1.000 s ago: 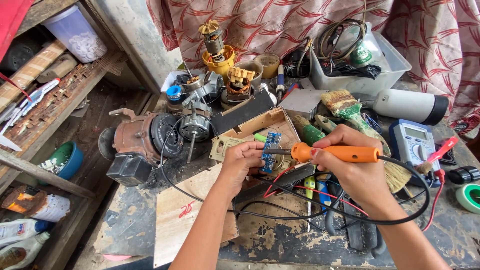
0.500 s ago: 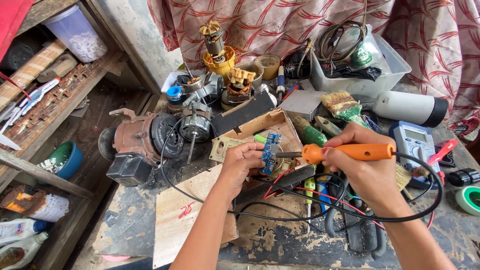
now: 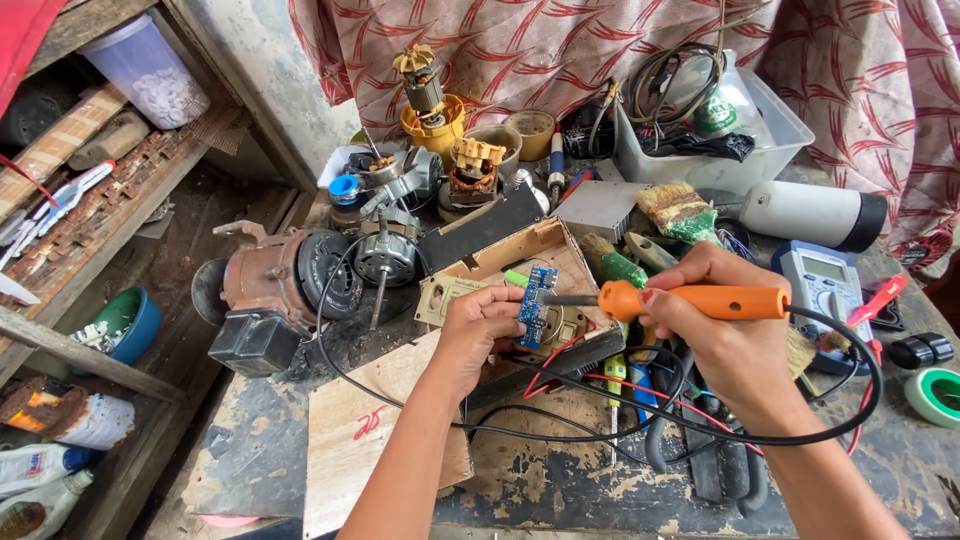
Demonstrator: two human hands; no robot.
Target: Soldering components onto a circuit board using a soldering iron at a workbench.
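A person works at a cluttered table (image 3: 560,480), the left hand (image 3: 480,325) pinching a small blue circuit board (image 3: 537,305) upright by its lower edge, just above an open cardboard box (image 3: 500,262). The right hand (image 3: 715,335) is closed around the orange handle of a soldering iron (image 3: 690,300), whose metal tip lies level and meets the board's right side. The iron's black cord (image 3: 640,435) loops across the table below both wrists, beside red wires (image 3: 560,362) that trail from under the board. Behind the work stand small electric motors (image 3: 385,255) and a copper-wound armature (image 3: 422,85) in a yellow cup; a grey multimeter (image 3: 825,290), a paintbrush (image 3: 678,208) and a white plastic tub (image 3: 720,165) of cables lie to the right. The step in hand appears to be soldering a joint on the board, with the tip already at the contact. The next move would seem to call for a steady hold of the board and brief, even heat at the one pad, keeping the tip off neighbouring parts and off the fingers (image 3: 500,300) so close by
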